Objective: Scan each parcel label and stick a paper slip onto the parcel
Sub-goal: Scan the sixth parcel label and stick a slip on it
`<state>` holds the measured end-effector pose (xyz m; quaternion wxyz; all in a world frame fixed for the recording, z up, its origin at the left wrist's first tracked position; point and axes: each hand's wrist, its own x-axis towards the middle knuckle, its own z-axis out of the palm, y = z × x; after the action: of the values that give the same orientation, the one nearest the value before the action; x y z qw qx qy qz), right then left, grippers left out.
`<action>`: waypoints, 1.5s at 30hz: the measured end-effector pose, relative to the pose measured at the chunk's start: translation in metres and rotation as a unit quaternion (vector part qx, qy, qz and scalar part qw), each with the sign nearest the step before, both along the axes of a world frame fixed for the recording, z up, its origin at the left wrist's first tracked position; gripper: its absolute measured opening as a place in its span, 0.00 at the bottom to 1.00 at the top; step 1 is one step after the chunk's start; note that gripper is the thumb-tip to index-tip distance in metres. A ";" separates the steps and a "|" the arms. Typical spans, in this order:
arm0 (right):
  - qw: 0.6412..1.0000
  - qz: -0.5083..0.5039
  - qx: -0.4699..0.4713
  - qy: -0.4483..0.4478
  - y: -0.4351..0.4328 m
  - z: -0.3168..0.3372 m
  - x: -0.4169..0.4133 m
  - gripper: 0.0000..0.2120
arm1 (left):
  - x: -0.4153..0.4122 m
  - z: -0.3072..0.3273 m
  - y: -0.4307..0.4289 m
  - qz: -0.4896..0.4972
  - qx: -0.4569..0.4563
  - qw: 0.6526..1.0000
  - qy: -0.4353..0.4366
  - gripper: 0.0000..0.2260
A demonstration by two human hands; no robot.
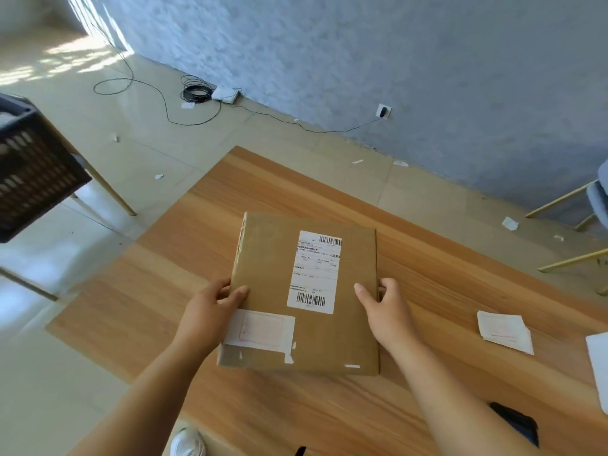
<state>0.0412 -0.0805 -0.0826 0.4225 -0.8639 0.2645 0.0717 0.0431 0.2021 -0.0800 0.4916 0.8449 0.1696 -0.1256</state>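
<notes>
1. centre of frame: a flat cardboard parcel lies on the wooden table, with its printed label facing up.
2. a paper slip already sits on its lower left corner.
3. the left hand and right hand grip its side edges.
4. spare slips wait at right, so more parcels likely remain.

Left hand and right hand: both bare, without gloves, rings or watch; forearms uncovered, no sleeves visible. White shoe below.
</notes>
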 end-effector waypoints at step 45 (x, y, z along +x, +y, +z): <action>0.931 0.352 0.082 -0.043 0.774 0.049 0.331 0.26 | 0.157 0.044 0.713 0.311 0.010 0.947 -0.077 0.17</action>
<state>0.3723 0.6936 -0.0333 0.4506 -0.8662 -0.0821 0.1998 0.1996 0.9149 -0.0363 0.5091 0.7624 0.3866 0.1009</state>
